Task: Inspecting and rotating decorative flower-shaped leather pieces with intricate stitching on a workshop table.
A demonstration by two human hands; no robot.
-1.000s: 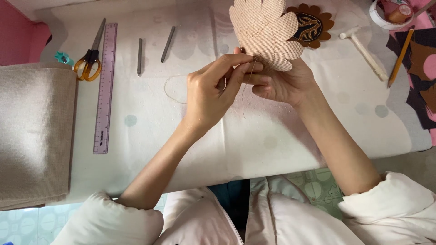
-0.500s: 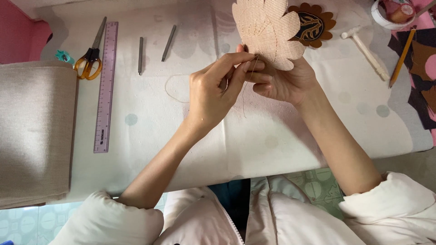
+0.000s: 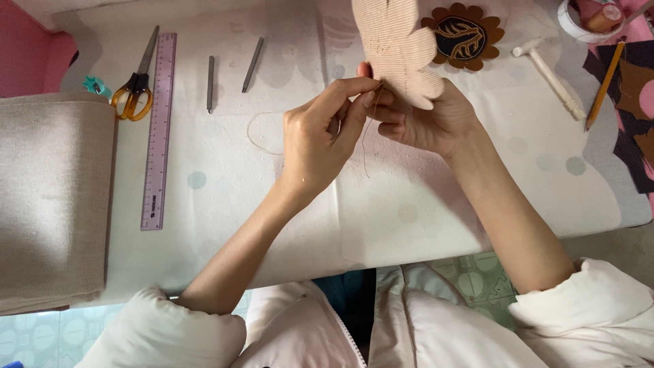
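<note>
My right hand [image 3: 430, 119] holds a beige, lobed leaf-shaped fabric piece [image 3: 395, 41] by its lower edge, above the white table [image 3: 381, 197]. My left hand [image 3: 320, 140] pinches a thin thread [image 3: 364, 146] at that same edge, thumb and forefinger closed; any needle is too small to tell. A loop of the thread trails on the table to the left of my left hand.
A brown flower-shaped patch [image 3: 464, 37] lies behind the fabric piece. Orange-handled scissors [image 3: 136, 85], a purple ruler [image 3: 158, 133] and two grey metal tools [image 3: 231, 71] lie at left. A beige fabric roll [image 3: 51, 201] fills the left edge. A white hammer [image 3: 548, 75], pencil [image 3: 603, 82] and fabric scraps [image 3: 637, 102] sit at right.
The fabric piece has turned in my right hand and now shows narrower, uncovering the brown patch behind it. My left hand stays pinched at its lower edge.
</note>
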